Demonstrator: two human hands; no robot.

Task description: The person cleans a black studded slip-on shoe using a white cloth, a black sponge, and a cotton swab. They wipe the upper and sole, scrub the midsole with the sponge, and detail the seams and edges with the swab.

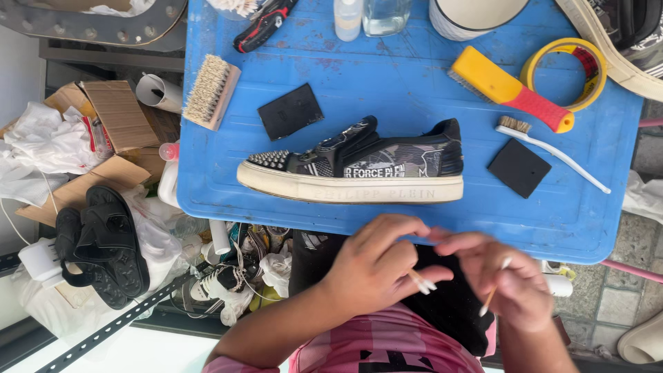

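Cotton swabs are pinched in the left hand; one is clamped by the right hand; studded sneaker awaits precise swabbing.

There is just one camera, worn on the person's head, and it looks almost straight down. It sees the whole blue table from above, with the shoe lying across the middle. The person's left hand and right hand are closest to the camera, low in the picture, just past the table's near edge.
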